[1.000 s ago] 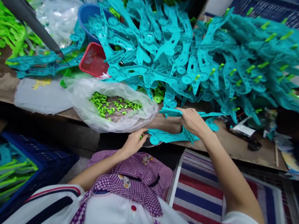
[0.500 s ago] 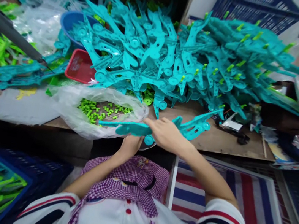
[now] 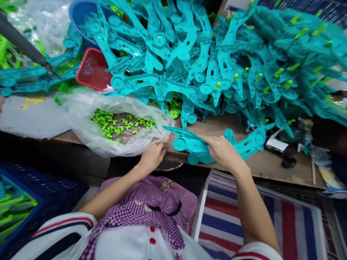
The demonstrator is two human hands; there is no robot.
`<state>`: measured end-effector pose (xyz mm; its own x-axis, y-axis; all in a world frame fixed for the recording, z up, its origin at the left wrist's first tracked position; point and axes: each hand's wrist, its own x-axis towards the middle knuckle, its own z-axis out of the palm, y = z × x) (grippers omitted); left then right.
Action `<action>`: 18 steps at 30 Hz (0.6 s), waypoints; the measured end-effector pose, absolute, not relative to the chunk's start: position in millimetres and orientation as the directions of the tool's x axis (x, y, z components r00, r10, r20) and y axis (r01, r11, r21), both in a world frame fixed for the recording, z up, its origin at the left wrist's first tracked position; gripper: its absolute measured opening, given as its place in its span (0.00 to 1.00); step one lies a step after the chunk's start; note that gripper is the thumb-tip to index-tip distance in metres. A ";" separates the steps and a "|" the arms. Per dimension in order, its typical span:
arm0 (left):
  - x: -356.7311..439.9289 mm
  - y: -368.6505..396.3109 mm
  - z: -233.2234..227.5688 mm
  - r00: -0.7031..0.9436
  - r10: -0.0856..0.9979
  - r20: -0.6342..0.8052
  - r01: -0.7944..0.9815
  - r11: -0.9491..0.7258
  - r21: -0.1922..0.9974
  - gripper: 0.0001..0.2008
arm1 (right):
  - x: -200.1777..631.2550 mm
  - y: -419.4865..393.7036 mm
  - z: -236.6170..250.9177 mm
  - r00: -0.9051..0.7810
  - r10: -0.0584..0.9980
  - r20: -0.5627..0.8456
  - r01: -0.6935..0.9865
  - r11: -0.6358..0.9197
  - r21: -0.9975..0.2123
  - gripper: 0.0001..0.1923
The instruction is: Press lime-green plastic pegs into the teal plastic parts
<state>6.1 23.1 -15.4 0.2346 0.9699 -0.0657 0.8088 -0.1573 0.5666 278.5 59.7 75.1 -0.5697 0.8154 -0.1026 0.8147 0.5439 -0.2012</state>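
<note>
My right hand [image 3: 224, 154] is closed on a long turquoise plastic part [image 3: 191, 144] with round bosses. It holds the part low over the front edge of the bench, right of the plastic bag. My left hand [image 3: 153, 155] is off that part, at the right rim of the clear plastic bag [image 3: 77, 124]. Its fingers are loosely bent forward, and nothing shows in them. Inside the opened bag lie many small bright green plastic pieces [image 3: 110, 127].
A large heap of turquoise parts [image 3: 175, 45] covers the back, several with green pegs. A red tray [image 3: 93, 69] and blue bowl [image 3: 86, 16] stand left. A dark tool [image 3: 12, 32] juts in from the left. Blue crates [image 3: 55, 192] sit below the bench [image 3: 287, 172].
My left hand has let go of the turquoise part and sits by the bag. My right hand has carried the part to the right. The view has shifted slightly.
</note>
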 end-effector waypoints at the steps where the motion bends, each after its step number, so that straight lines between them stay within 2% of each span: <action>1: 9.3 21.9 -15.5 0.246 0.969 -0.034 0.791 -0.180 0.585 0.22 | 290.3 58.2 68.9 -0.535 0.837 -0.114 0.841 0.515 -0.168 0.26; 5: 31.6 27.6 -15.6 0.328 0.943 -0.048 0.783 -0.243 0.573 0.22 | 334.3 51.2 32.8 -0.448 0.867 -0.218 0.892 0.452 -0.036 0.24; 10: 43.6 54.0 -22.0 0.446 0.894 -0.052 0.753 -0.343 0.562 0.13 | 334.2 47.1 3.7 -0.464 0.865 -0.189 0.883 0.468 -0.029 0.28; 14: 11.6 65.2 -28.4 0.307 0.951 0.046 0.754 -0.273 0.597 0.13 | 307.1 55.5 -3.0 -0.485 0.863 -0.143 0.874 0.486 -0.034 0.29; 18: -20.3 53.2 -22.4 0.116 0.981 0.158 0.673 -0.195 0.714 0.18 | 287.5 66.1 -5.2 -0.453 0.889 -0.062 0.887 0.443 -0.133 0.28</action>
